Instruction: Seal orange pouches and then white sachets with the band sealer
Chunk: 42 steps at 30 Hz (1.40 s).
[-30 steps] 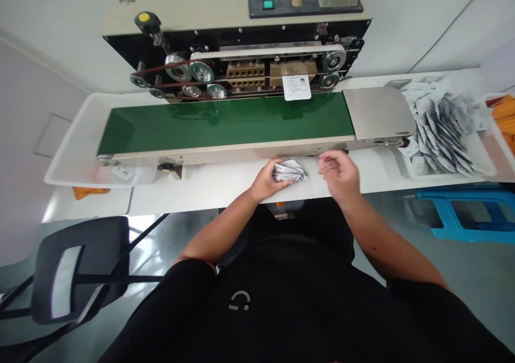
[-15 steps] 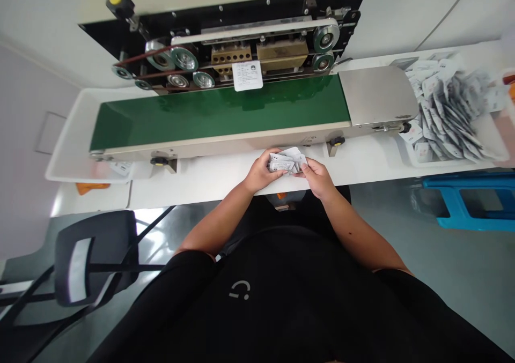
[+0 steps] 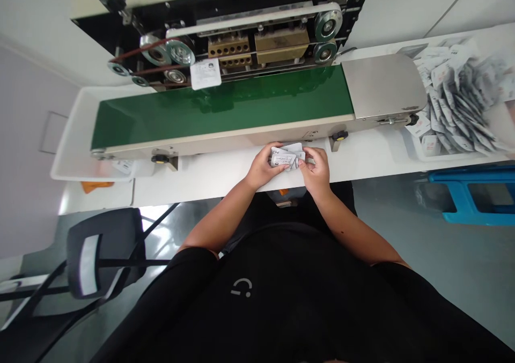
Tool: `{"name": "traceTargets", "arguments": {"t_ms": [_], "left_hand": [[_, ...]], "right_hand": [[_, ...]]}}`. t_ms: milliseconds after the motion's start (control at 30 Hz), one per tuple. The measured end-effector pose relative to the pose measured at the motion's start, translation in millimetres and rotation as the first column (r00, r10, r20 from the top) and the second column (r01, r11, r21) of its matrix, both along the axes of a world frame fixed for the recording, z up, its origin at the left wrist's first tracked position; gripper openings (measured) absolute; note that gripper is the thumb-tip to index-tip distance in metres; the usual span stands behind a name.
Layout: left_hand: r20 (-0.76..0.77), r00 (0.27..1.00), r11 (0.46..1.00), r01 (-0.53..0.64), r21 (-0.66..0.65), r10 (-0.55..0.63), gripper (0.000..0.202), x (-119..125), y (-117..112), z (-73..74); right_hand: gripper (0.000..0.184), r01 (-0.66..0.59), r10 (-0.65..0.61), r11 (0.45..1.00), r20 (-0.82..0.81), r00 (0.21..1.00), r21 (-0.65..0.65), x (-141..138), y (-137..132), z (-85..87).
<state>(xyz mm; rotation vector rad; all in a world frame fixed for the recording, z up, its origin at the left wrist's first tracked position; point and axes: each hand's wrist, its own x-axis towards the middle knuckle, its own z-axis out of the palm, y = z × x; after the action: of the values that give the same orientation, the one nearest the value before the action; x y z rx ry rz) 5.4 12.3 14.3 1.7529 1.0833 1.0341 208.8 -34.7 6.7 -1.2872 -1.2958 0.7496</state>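
Between my two hands is a loose stack of small printed white sachets (image 3: 284,158), partly fanned out. My left hand (image 3: 260,169) grips the stack from its left side, thumb across the front. On the right edge my right hand (image 3: 317,171) is closed around the sachets, with its thumb near the front. Both hands are just over the white table's front strip, close to the conveyor. A single sachet (image 3: 206,74) hangs from the belts of the sealing machine (image 3: 229,49), above the green conveyor belt (image 3: 249,103).
At the right, a white tray (image 3: 442,158) holds a heap of sachets (image 3: 458,105). A white bin (image 3: 66,159) stands at the conveyor's left end. Below are a black chair (image 3: 107,253) on the left and a blue stool (image 3: 454,197) on the right.
The sachet in the sealing machine has travelled left along the belts. My right hand has drawn in closer around the stack. The camera view has shifted slightly.
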Motion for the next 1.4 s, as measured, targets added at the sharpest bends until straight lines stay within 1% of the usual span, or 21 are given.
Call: {"name": "traceTargets", "arguments": {"t_ms": [67, 100, 167, 267, 333, 367, 467, 500, 600, 667, 733, 833, 967, 1033, 1100, 1167, 1233, 1300, 1367, 1400], "left_hand": [[-0.036, 0.999, 1.0, -0.009, 0.004, 0.01, 0.067, 0, 0, -1.7], [-0.058, 0.998, 1.0, -0.016, 0.011, 0.017, 0.064, 1, 1, -2.2], [-0.094, 0.995, 0.999, -0.032, 0.029, 0.035, 0.058, 1, 1, -2.2], [-0.126, 0.991, 0.998, -0.041, 0.05, 0.047, 0.053, 2, 0, -0.1], [-0.15, 0.987, 0.997, -0.042, 0.063, 0.051, 0.051, 3, 0, 1.0], [-0.167, 0.985, 0.997, -0.04, 0.067, 0.051, 0.051, 3, 0, 1.3], [-0.218, 0.975, 0.998, -0.026, 0.06, 0.038, 0.057, 3, -2, 1.0], [-0.23, 0.973, 0.999, -0.019, 0.051, 0.03, 0.061, 3, -2, 0.7], [-0.24, 0.971, 1.0, -0.001, 0.021, 0.006, 0.072, 3, -2, -0.3], [-0.237, 0.972, 1.0, 0.01, 0.014, -0.006, 0.076, 3, -1, -0.9], [-0.226, 0.974, 1.0, 0.015, 0.019, -0.01, 0.08, 3, 0, -1.5], [-0.208, 0.978, 1.0, 0.006, 0.027, 0.0, 0.083, 3, 1, -2.4], [-0.176, 0.984, 0.999, 0.02, 0.044, -0.012, 0.081, 2, 2, -2.3], [-0.161, 0.987, 0.998, 0.03, 0.055, -0.02, 0.08, 2, 1, -1.4], [-0.157, 0.987, 0.998, 0.031, 0.056, -0.022, 0.078, 1, 1, -0.3], [-0.16, 0.987, 0.998, 0.03, 0.052, -0.021, 0.074, 1, 1, 0.9], [-0.161, 0.987, 0.999, 0.027, 0.047, -0.019, 0.069, 1, 0, 2.0], [-0.163, 0.987, 0.999, 0.014, 0.036, -0.008, 0.066, 1, -1, 2.9], [-0.169, 0.986, 1.0, -0.001, 0.022, 0.005, 0.066, 1, -1, 3.3], [-0.171, 0.985, 1.0, -0.006, 0.017, 0.009, 0.065, 1, -1, 3.3]], "right_hand": [[0.022, 0.069, -0.07, 0.996, 0.014, 0.997, 0.053, -1, -2, -0.4], [0.018, 0.078, -0.08, 0.994, 0.024, 0.997, 0.076, -2, -3, -0.4], [0.015, 0.041, -0.048, 0.993, 0.058, 0.997, 0.11, -3, -5, 1.2], [0.023, -0.02, 0.008, 0.992, 0.101, 0.995, 0.121, -6, -6, 6.5], [0.03, -0.026, 0.017, 0.995, 0.1, 0.995, 0.092, -9, -5, 9.9], [0.03, -0.026, 0.02, 0.997, 0.09, 0.996, 0.07, -11, -4, 10.8], [0.021, -0.039, 0.038, 0.999, 0.032, 0.999, 0.035, -16, -1, 9.6], [0.021, -0.046, 0.046, 0.998, -0.003, 0.999, 0.035, -18, 0, 8.1], [0.032, -0.033, 0.034, 0.999, -0.162, 0.986, 0.01, -23, 0, 2.9], [0.038, -0.001, -0.01, 0.999, -0.301, 0.954, -0.035, -26, 0, 0.2], [0.042, 0.016, -0.049, 0.997, -0.438, 0.898, -0.078, -27, 1, -1.0], [0.043, -0.026, -0.046, 0.992, -0.558, 0.829, -0.121, -26, 4, -1.1], [0.038, -0.102, -0.006, 0.985, -0.616, 0.788, -0.14, -22, 7, -1.8], [0.037, -0.102, -0.021, 0.984, -0.66, 0.751, -0.146, -21, 6, -1.8], [0.039, -0.103, -0.037, 0.981, -0.679, 0.733, -0.164, -19, 5, 0.0], [0.044, -0.126, -0.024, 0.975, -0.655, 0.756, -0.181, -16, 2, 3.9], [0.044, -0.133, -0.009, 0.973, -0.607, 0.794, -0.188, -11, -2, 9.4], [0.04, -0.08, -0.045, 0.979, -0.579, 0.814, -0.188, -5, -8, 15.3], [0.038, -0.025, -0.093, 0.982, -0.589, 0.803, -0.189, 1, -14, 21.5], [0.037, -0.018, -0.104, 0.981, -0.6, 0.794, -0.193, 4, -17, 25.1]]}}
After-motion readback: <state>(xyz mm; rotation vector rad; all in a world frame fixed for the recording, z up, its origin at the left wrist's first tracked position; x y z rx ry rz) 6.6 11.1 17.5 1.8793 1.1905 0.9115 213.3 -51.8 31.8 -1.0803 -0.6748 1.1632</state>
